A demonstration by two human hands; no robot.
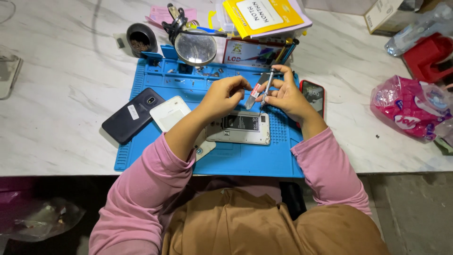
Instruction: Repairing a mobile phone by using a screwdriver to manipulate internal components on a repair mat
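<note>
left hand (225,96): hovering over the open phone, fingers pinched narrow on a little flat tool with a red and white handle (252,98), so yeah, it's got a grip on that.
right hand (287,97): fingers wrapped round a thin metal screwdriver (268,86), held nearly upright, tip down close to the top edge of the open phone.
open phone (240,127): lying flat in the middle of the blue mat, back off, dark battery showing in a silvery frame, right under both hands.
blue mat (245,160): rubbery work mat on the surface, ribbed sides. the shallow compartments along its far edge have a few tiny dark bits in them, too small to tell what exactly.
white back cover (169,112): on the mat just left of the left forearm.
black phone (132,115): half on the mat's left edge, half on the marble surface (56,108).
red phone (314,94): at the mat's right edge, screen lit, just behind the right wrist.
magnifier (195,47): round lens at the far side of the mat.
dark cup (141,39): round pot left of the magnifier with brownish stuff inside, can't tell what.
pink bag (409,107): crinkly plastic packet well off to the right.
</note>
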